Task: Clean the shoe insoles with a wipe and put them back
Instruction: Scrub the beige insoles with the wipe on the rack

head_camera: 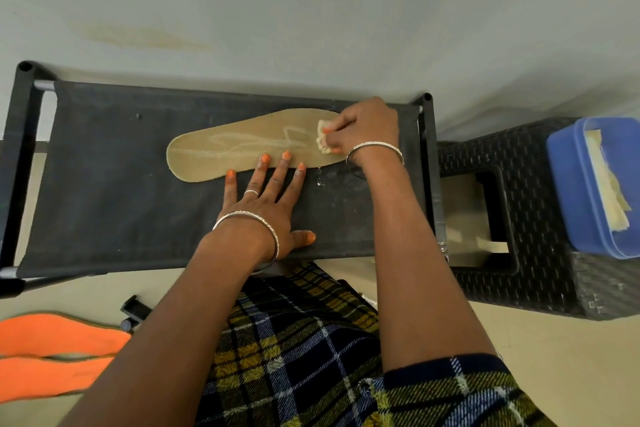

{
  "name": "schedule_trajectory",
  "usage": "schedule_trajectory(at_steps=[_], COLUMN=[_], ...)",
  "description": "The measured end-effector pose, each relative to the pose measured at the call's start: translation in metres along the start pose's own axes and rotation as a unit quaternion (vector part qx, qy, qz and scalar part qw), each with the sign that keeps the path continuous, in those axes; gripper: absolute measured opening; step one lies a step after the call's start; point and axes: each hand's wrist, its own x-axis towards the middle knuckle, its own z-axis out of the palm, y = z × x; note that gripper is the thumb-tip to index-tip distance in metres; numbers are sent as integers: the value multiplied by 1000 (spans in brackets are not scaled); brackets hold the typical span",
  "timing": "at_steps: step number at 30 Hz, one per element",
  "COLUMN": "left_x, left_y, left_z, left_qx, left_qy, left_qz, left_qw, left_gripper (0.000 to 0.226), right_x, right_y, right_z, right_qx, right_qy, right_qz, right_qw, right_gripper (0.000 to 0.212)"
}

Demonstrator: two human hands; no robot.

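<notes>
Left hand (265,199) spread flat pinning insole (242,146) lying left-right, right hand (367,125) pinching wipe (322,140)

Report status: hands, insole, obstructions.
Right hand gripping wipe on tan insole. Left hand flat, fingertips pinning insole. Nothing obstructing.

The tan insole (242,146) looks like matt woven mesh with shiny wet streaks, lying on a stool (104,184) of dull dark cloth over metal bars, beside a woven-textured black plastic stool (540,253) and a smooth blue plastic box (571,184)
</notes>
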Motion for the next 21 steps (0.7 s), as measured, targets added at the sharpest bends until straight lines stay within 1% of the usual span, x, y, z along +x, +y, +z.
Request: schedule_trajectory(at_steps=[2, 5, 6, 7, 9, 10, 11, 13, 16, 18, 19, 21], left_x=[-2, -3, -4, -4, -5, -5, -6, -6, -5, -4, -4, -2], left_y=[-2, -4, -4, -3, -2, -1, -1, -3, -5, -4, -4, -3], left_z=[-1, -1, -1, -1, -1, 0, 0, 1, 4, 6, 6, 6], left_qx=[5, 7, 6, 6, 11, 12, 12, 11, 12, 12, 11, 11], left_qy=[-6, -13, -13, -12, -12, -13, -13, -8, 1, 3, 3, 5], left_qz=[-3, -11, -13, -16, -22, -26, -30, -35, -35, -36, -37, -37], left_qw=[1000, 1000, 1000, 1000, 1000, 1000, 999, 999, 999, 999, 999, 999], left_gripper=[100, 99, 99, 99, 99, 99, 99, 100, 99, 99, 98, 98], right_x=[3, 4, 4, 3, -2, -4, -5, -3, -2, 0, -1, -3], right_y=[8, 12, 9, 5, -3, -6, -7, -4, 2, 2, 1, -2], right_z=[-6, -7, -5, -2, 4, 7, 7, 5, -2, -3, -2, 0], right_qx=[29, 34, 21, 6, -20, -28, -25, 3, 38, 32, 24, 14], right_qy=[57, 83, 75, 50, -26, -51, -57, -22, 77, 104, 94, 20], right_qz=[18, 23, 18, 9, -14, -21, -23, -4, 23, 20, 16, 2], right_qw=[998, 996, 997, 999, 999, 998, 998, 1000, 996, 994, 995, 1000], right_gripper=[17, 16, 16, 17, 19, 19, 18, 18, 13, 13, 13, 14])
